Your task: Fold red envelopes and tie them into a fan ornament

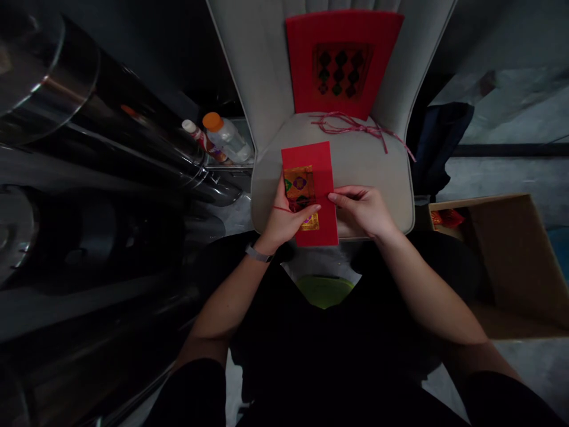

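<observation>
A folded red paper card (326, 222) with a shiny gold patterned panel is held over the front of the chair seat. My left hand (288, 216) grips it from the left, thumb lying across the gold panel and fingers behind. A thin red string (280, 208) shows beside that hand, and a fine line crosses the card towards the right. At the card's right edge, my right hand (362, 207) pinches thumb and forefinger together on what looks like this string. Its other fingers are curled.
A larger red card (306, 65) leans on the backrest of the pale chair (275, 136). Pink-red strings (351, 126) lie before it. Bottles (231, 142) stand left; an open cardboard box (515, 261) sits right. Something green (324, 289) is below, between the knees.
</observation>
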`<state>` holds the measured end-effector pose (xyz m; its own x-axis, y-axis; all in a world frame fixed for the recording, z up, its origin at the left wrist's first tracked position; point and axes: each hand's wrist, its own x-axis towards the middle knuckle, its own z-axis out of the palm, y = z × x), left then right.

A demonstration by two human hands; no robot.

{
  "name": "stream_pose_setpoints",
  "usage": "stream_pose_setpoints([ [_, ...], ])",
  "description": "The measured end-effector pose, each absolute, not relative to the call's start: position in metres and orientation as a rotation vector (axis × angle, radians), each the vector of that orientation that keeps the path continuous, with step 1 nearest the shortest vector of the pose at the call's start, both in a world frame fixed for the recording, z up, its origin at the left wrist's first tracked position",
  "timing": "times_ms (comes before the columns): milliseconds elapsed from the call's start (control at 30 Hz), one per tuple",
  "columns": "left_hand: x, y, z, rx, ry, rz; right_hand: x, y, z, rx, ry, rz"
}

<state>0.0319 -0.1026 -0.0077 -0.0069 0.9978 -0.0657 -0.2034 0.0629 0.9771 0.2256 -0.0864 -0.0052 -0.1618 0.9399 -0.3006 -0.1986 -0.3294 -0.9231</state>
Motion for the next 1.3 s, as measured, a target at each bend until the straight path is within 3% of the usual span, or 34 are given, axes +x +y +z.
stream_pose_setpoints([
  [1100,0.040,-0.105,-0.001,0.952,1.085,1.257,0.226,-0.089,-0.007,-1.251,-0.951,1.632],
  [1300,0.036,-0.105,-0.024,0.765,1.106,1.231,0.226,-0.083,-0.017,-1.221,-0.845,1.599],
])
